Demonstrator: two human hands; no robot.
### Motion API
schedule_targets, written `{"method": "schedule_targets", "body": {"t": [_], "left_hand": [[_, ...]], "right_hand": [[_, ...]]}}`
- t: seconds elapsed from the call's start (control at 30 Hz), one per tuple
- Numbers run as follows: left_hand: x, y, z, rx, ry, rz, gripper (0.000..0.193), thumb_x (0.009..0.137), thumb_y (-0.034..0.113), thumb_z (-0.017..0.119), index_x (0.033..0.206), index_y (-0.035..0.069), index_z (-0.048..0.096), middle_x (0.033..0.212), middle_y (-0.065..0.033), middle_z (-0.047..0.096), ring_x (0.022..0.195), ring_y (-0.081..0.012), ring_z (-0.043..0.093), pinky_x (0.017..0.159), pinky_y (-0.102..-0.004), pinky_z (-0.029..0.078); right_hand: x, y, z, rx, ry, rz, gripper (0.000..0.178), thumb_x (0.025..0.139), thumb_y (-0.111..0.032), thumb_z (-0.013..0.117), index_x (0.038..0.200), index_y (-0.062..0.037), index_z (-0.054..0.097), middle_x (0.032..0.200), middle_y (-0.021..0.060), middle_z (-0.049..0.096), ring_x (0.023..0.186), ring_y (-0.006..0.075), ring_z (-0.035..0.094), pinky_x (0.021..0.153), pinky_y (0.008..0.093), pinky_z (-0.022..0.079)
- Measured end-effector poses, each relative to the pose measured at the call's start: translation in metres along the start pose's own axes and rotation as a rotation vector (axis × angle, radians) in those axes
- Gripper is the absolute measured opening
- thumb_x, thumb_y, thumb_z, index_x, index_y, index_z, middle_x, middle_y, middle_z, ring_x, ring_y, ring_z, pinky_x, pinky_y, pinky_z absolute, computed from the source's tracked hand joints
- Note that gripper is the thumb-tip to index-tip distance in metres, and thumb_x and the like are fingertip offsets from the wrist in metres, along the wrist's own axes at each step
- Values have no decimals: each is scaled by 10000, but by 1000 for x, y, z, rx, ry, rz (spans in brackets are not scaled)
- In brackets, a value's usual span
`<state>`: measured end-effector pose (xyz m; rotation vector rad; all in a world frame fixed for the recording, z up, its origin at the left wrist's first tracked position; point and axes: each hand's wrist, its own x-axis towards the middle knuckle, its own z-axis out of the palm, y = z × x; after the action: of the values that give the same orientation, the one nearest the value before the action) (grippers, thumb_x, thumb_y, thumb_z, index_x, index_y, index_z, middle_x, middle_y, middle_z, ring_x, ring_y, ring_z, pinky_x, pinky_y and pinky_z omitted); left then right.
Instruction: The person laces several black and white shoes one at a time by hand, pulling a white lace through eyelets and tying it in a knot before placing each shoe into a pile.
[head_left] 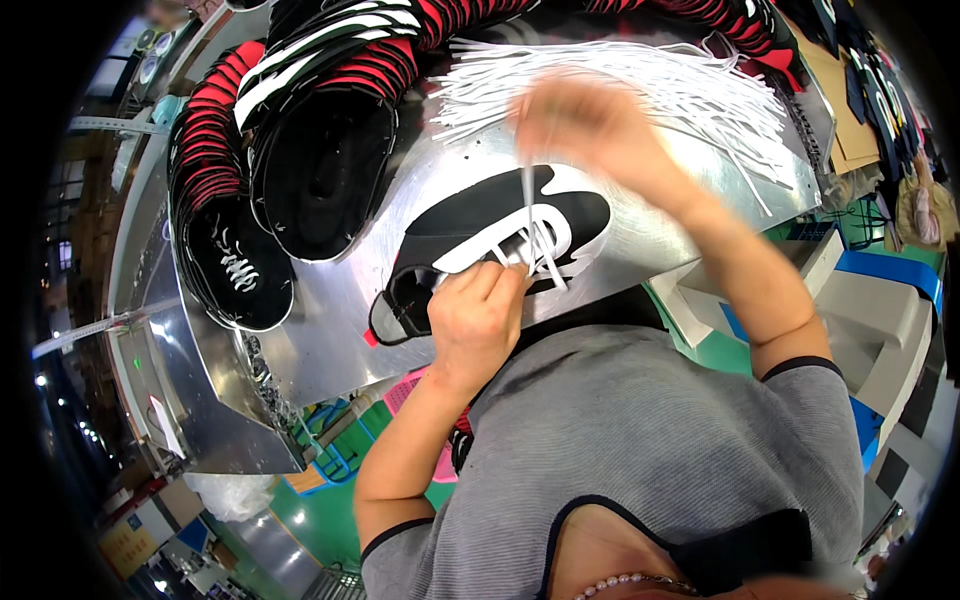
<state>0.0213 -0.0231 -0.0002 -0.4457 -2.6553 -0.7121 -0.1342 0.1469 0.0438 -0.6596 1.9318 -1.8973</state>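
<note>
A black shoe upper (pixel 447 225) with white trim lies flat on the metal table in front of me, its toe to the right. My left hand (pixel 478 318) is closed on the upper at the lacing opening, fingertips pressed together there. A white shoelace (pixel 530 200) passes through eyelets near the toe end and rises taut from them. Above the toe, my right hand (pixel 580 125) is raised and smeared by motion, with the lace running up into its closed fingers. Another short length of lace hangs over the upper's near side.
Loose white shoelaces (pixel 630 95) lie in a heap at the back of the metal table (pixel 330 345). Nested stacks of black and red uppers (pixel 208 150) curve along the left and far sides. A pale bin (pixel 870 300) stands right, beyond the table edge.
</note>
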Motion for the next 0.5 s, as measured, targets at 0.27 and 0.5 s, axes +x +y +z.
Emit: {"method": "schedule_targets", "body": {"t": [0.27,0.5], "left_hand": [[0,-9,-5,-250,-143,-173,437,804,133,764,1176,68,545,792,-106,684,685,-268,666,641,-331,498],[13,-7,-14,-413,-134,-596,551,968,305,583,1404,49,364,925,-246,676,857,-384,660,766,-418,503]], "right_hand": [[-28,-38,-36,-50,242,-94,193,902,-162,644,1056,-53,689,935,3,686,866,76,622,758,214,462],[-46,38,32,16,-109,133,104,868,-76,688,944,-13,655,868,-6,645,798,64,566,727,228,457]]}}
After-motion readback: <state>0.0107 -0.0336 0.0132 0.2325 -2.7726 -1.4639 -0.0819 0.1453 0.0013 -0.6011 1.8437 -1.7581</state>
